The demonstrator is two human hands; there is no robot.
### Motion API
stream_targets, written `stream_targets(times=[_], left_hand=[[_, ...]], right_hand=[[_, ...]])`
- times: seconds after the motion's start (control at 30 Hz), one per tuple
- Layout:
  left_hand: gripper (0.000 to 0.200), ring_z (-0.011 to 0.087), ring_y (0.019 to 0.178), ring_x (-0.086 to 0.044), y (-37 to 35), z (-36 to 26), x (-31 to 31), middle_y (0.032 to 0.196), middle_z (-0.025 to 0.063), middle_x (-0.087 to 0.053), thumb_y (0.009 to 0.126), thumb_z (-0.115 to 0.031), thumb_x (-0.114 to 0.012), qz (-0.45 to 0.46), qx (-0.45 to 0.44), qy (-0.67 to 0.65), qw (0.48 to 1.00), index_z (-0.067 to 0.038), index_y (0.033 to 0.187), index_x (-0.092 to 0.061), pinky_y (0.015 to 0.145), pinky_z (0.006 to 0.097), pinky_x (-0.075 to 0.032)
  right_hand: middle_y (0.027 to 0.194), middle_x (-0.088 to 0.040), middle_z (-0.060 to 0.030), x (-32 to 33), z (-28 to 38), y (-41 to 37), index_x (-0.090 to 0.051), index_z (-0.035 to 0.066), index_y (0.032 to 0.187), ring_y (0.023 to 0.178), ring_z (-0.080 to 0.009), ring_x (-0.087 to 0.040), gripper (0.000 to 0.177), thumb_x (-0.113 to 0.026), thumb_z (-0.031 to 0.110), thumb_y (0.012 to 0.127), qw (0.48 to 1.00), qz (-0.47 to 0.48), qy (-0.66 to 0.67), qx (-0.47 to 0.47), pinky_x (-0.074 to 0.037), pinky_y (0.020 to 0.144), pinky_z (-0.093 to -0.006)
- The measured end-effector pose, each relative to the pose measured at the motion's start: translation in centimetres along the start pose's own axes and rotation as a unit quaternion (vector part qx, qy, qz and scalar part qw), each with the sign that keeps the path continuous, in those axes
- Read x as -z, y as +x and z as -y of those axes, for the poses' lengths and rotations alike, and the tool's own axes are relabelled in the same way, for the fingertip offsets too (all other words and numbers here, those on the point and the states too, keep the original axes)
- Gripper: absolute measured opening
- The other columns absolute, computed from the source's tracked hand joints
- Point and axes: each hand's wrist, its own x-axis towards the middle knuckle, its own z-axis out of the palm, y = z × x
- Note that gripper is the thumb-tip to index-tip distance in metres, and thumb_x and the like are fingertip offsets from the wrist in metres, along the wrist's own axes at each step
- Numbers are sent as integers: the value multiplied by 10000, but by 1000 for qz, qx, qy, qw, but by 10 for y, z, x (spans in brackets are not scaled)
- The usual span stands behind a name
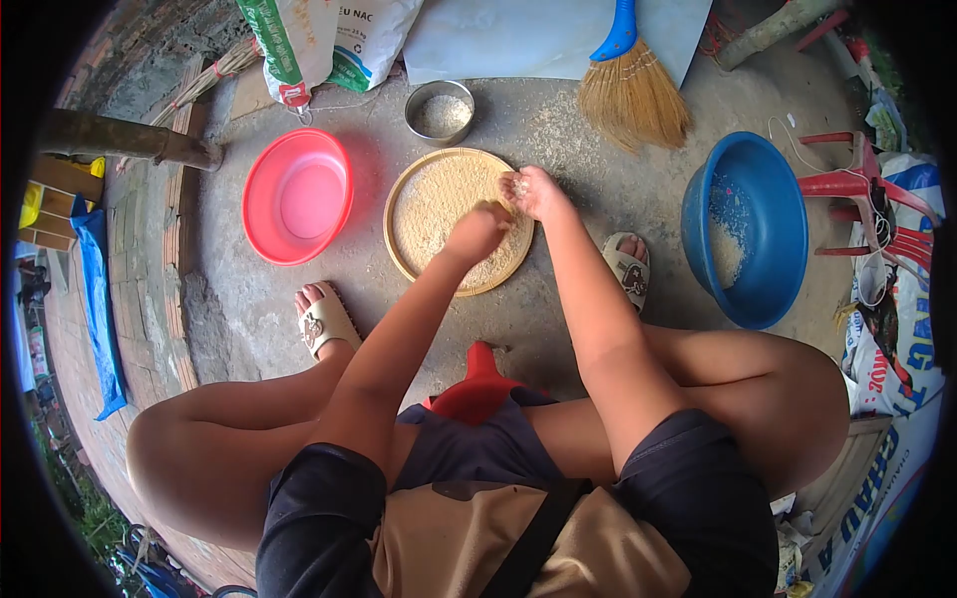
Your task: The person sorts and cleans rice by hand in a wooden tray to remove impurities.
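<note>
A round woven bamboo tray (396, 261) lies on the floor in front of me, spread with pale grain (439, 204). My left hand (477, 231) is over the right part of the tray, its fingers curled closed; what they hold, if anything, is hidden. At the tray's right rim, my right hand (535, 192) is turned palm up and cupped, with some of the grain in it. The two hands are close together, the left fingertips just below the right ones.
A pink basin (261, 204) stands left, a metal bowl (411, 118) with grain behind the tray, and a blue basin (783, 234) with some grain right. A broom (633, 95) lies behind scattered grain. Sacks (374, 40) and a red plastic chair (847, 184) stand around.
</note>
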Motion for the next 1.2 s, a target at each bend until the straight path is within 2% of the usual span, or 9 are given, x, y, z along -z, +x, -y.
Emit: stream_targets(times=[0.1, 0.4, 0.57, 0.7, 0.83, 0.9, 0.97, 1.03, 1.2], left_hand=[[384, 282, 1037, -538, -15, -7, -19, 1160, 93, -575, 702, -71, -651, 87, -95, 62, 990, -72, 1085, -618, 890, 366, -463], [264, 246, 938, -579, -48, 16, -26, 994, 80, -585, 736, -104, -590, 121, -219, 142, 958, -39, 991, -604, 780, 337, -510], [205, 279, 834, -600, -34, 23, -11, 885, 112, -602, 736, -73, -580, 17, -105, 72, 992, -49, 935, -624, 724, 367, -506], [95, 270, 813, -635, -2, 9, 37, 907, 128, -650, 756, -71, -659, -197, 75, -66, 975, -42, 844, -678, 729, 343, -498], [143, 271, 842, -637, 16, -8, 66, 936, 132, -657, 751, -74, -659, -209, 135, -123, 961, -47, 887, -691, 747, 346, -497], [182, 283, 854, -635, 21, -4, 67, 935, 135, -661, 756, -84, -654, -151, 33, -56, 986, -48, 931, -692, 752, 349, -497], [200, 291, 874, -632, 20, -1, 67, 936, 138, -660, 762, -107, -649, -158, 35, -36, 986, -44, 948, -688, 759, 354, -496], [188, 298, 821, -638, 16, 13, 62, 897, 159, -658, 767, -112, -624, -238, 61, -33, 969, -32, 924, -689, 746, 371, -504], [186, 268, 780, -665, 4, 40, 64, 857, 160, -675, 803, -120, -598, -273, 210, -119, 931, -24, 937, -685, 731, 351, -512]], right_hand=[[897, -615, -168, -1, 0, -8, -562, -88, 960, 817, -237, -612, 400, -327, 236, 947, 998, -26, 51, -7, -526, 773, -341], [925, -610, -181, -2, -4, -13, -559, -79, 953, 850, -257, -608, 381, -338, 231, 940, 999, -26, 35, -8, -526, 792, -346], [932, -610, -200, -4, -7, -9, -561, -88, 949, 854, -269, -606, 384, -342, 227, 925, 999, -40, -4, 11, -527, 796, -352], [917, -595, -211, -12, -18, -4, -542, -93, 960, 781, -263, -608, 350, -351, 197, 913, 999, -41, -22, 18, -548, 711, -355], [938, -564, -175, -32, -33, -3, -490, -40, 1004, 800, -241, -590, 296, -310, 181, 924, 1000, 2, 1, -8, -550, 722, -361], [929, -564, -167, -49, -33, -17, -490, -31, 994, 806, -246, -576, 257, -334, 160, 920, 999, 5, 22, 27, -547, 748, -366], [934, -566, -157, -53, -33, -7, -492, -29, 988, 802, -246, -571, 237, -355, 149, 914, 999, 17, 36, 18, -540, 774, -366], [965, -575, -150, -48, -36, 15, -519, -55, 1004, 871, -234, -587, 315, -370, 212, 924, 998, -25, 62, 12, -519, 820, -351], [976, -572, -188, -54, -24, 21, -505, -76, 1035, 855, -264, -596, 332, -370, 202, 915, 993, -59, 103, -3, -554, 772, -355]])
